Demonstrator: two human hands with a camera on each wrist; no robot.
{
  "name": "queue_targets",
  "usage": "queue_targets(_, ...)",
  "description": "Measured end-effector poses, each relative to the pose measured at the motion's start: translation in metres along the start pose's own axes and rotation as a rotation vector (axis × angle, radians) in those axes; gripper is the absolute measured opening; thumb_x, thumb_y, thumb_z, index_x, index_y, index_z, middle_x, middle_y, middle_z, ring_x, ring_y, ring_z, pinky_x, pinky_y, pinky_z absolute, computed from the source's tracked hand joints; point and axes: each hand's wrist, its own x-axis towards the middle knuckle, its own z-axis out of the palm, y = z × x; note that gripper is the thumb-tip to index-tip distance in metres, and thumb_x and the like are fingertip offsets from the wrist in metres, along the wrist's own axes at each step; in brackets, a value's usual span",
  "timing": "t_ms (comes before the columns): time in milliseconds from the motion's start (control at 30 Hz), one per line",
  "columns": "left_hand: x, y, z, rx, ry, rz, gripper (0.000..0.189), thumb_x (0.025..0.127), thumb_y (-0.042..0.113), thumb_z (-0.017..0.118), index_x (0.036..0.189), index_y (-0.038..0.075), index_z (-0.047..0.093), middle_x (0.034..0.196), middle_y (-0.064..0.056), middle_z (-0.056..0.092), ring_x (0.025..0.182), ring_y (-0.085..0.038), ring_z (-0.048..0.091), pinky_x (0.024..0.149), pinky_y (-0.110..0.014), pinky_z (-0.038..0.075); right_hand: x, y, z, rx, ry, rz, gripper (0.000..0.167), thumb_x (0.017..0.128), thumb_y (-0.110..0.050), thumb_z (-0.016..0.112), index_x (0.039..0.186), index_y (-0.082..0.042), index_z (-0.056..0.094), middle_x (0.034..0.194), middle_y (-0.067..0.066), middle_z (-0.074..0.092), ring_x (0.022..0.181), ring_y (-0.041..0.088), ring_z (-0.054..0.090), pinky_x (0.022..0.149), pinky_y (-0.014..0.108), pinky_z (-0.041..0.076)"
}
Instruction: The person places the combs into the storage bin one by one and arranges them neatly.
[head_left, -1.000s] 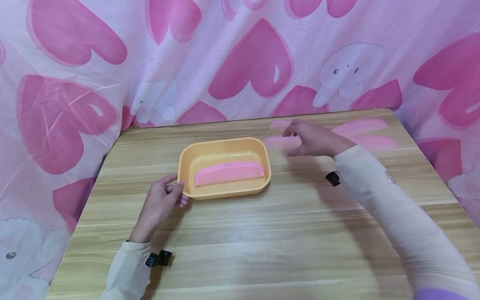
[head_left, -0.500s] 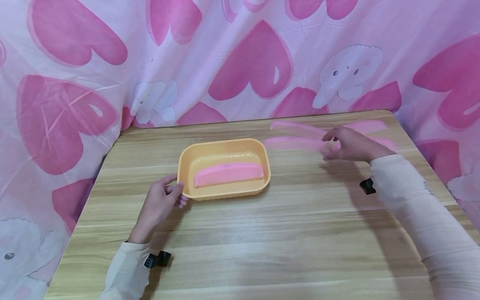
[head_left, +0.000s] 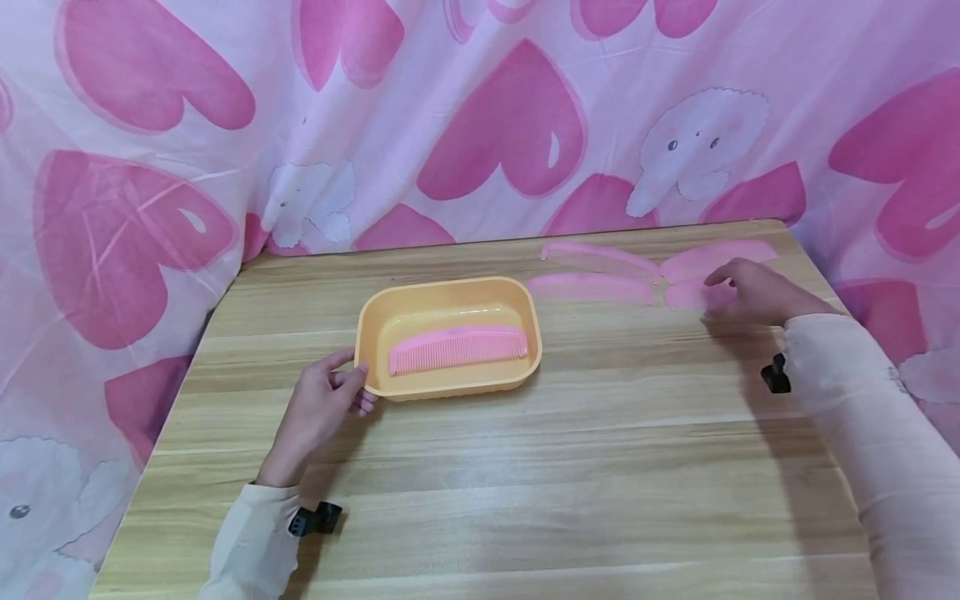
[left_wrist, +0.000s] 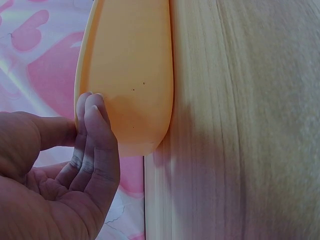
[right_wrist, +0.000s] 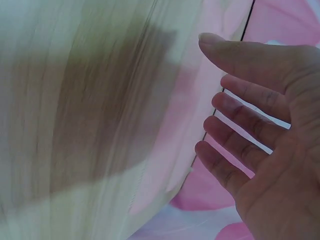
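Observation:
A yellow-orange plastic basin (head_left: 442, 388) stands on the table with a pink comb (head_left: 459, 350) lying inside it. My left hand (head_left: 318, 408) pinches the basin's left end; in the left wrist view the thumb and fingers lie on opposite sides of its rim. My right hand (head_left: 765, 293) is above the far right of the table, over a pink comb (head_left: 682, 294) that it partly hides. In the right wrist view its fingers (right_wrist: 232, 135) are spread and hold nothing. Another pink comb (head_left: 716, 257) lies just behind that one.
To the left of these lie two more pink combs, one at the back (head_left: 596, 257) and one in front (head_left: 592, 287). A wood-grain table (head_left: 510, 492) carries everything. Its back edge meets a pink curtain (head_left: 480, 108) printed with hearts.
My right hand has moved right across the combs, from the left pair to the right pair, uncovering the left ones. My left hand and the basin have stayed put.

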Motion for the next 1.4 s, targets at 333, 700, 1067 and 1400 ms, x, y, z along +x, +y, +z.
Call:
queue_targets(333, 0.0, 0.002, 0.0, -0.008, -0.005, 0.003, 0.042, 0.106, 0.011, 0.053, 0.144, -0.007, 0.047, 0.08, -0.014, 0.07, 0.067, -0.019, 0.068, 0.061, -0.029, 0.062, -0.002, 0.02, -0.005, 0.024, -0.026, 0.08, 0.057, 0.083, -0.005, 0.078, 0.125, 0.024, 0.052, 0.127, 0.045, 0.049, 0.117, 0.056, 0.048, 0.099, 0.071, 0.04)
queue_targets(700, -0.001, 0.003, 0.001, -0.019, -0.008, 0.005, 0.043, 0.106, 0.011, 0.053, 0.145, -0.007, 0.046, 0.079, -0.014, 0.07, 0.066, -0.018, 0.068, 0.061, -0.029, 0.062, 0.006, 0.034, -0.006, -0.07, -0.03, 0.051, 0.053, 0.077, 0.003, 0.075, 0.12, 0.027, 0.052, 0.12, 0.045, 0.054, 0.089, 0.039, 0.052, 0.083, 0.053, 0.047)
queue_targets(1067, 0.001, 0.002, 0.002, -0.015, -0.003, 0.004, 0.042, 0.106, 0.01, 0.054, 0.144, -0.006, 0.047, 0.078, -0.014, 0.071, 0.066, -0.019, 0.069, 0.061, -0.03, 0.062, 0.007, 0.038, -0.004, -0.07, -0.017, 0.066, 0.051, 0.076, 0.003, 0.078, 0.117, 0.025, 0.056, 0.116, 0.043, 0.056, 0.085, 0.037, 0.048, 0.075, 0.042, 0.043)
queue_targets(1400, 0.001, 0.001, 0.001, -0.011, 0.001, -0.011, 0.042, 0.106, 0.011, 0.053, 0.144, -0.006, 0.047, 0.079, -0.014, 0.071, 0.067, -0.019, 0.068, 0.061, -0.029, 0.062, 0.0, 0.026, 0.001, -0.006, -0.059, 0.128, 0.049, 0.078, 0.002, 0.079, 0.12, 0.019, 0.06, 0.12, 0.042, 0.055, 0.098, 0.045, 0.053, 0.086, 0.058, 0.048)
